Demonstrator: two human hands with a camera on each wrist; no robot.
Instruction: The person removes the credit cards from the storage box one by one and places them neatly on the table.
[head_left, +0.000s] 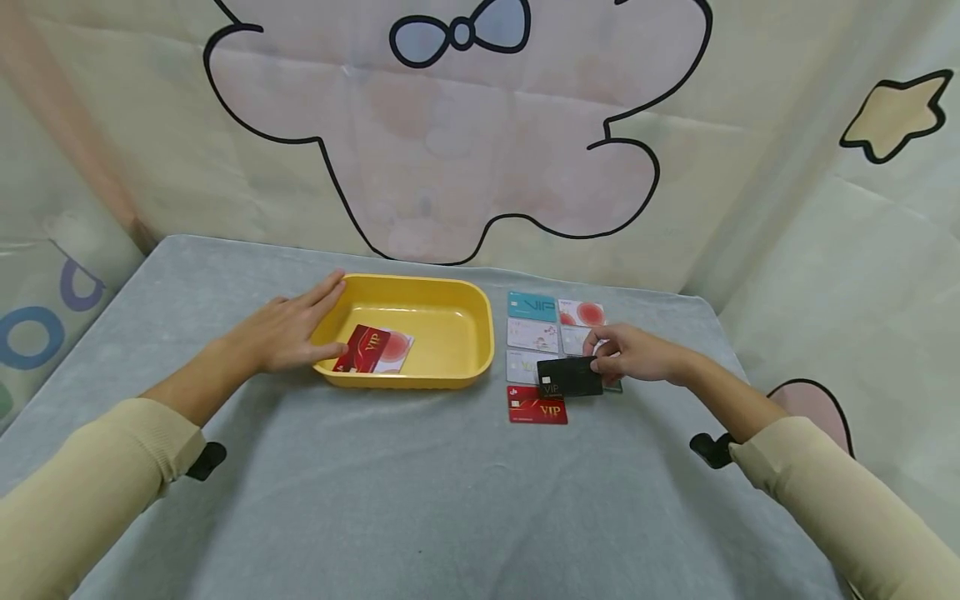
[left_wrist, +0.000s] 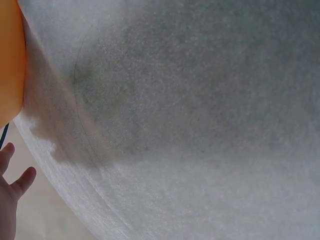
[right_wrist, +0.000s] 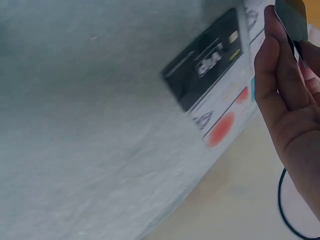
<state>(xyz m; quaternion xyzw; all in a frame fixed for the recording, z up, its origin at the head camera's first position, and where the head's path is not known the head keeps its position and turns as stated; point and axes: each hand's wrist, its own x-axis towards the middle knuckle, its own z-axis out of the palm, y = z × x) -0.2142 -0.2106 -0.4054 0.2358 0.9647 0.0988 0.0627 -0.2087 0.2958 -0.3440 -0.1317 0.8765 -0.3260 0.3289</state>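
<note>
My right hand (head_left: 630, 354) pinches a black VIP card (head_left: 570, 377) between thumb and fingers, held over the rows of cards on the cloth. In the right wrist view that same card is seen nearly edge-on. Under and around it lie a red VIP card (head_left: 537, 406), a teal VIP card (head_left: 532, 306), a white card with red circles (head_left: 581, 313) and several pale ones. My left hand (head_left: 288, 329) rests with spread fingers on the left rim of a yellow tray (head_left: 483, 333). Inside the tray, a red VIP card (head_left: 363, 349) overlaps a white card with a red pattern (head_left: 395, 352).
A grey cloth (head_left: 420, 483) covers the table. Behind it hangs a pale curtain (head_left: 787, 167) with cartoon drawings. In the right wrist view, another dark card (right_wrist: 207, 60) lies flat at the near end of the card rows.
</note>
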